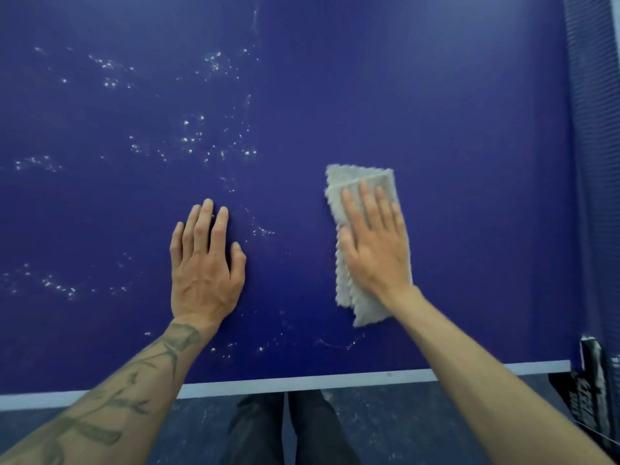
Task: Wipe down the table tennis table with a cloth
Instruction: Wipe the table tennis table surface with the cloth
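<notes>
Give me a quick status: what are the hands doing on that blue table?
Right hand flat on grey cloth, pressing it to blue table. Left hand flat on the bare surface. White specks lie left of cloth. Nothing blocking.

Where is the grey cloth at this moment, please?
In the head view, the folded grey cloth lies flat on the blue table tennis table, right of centre, under the right hand.
</notes>
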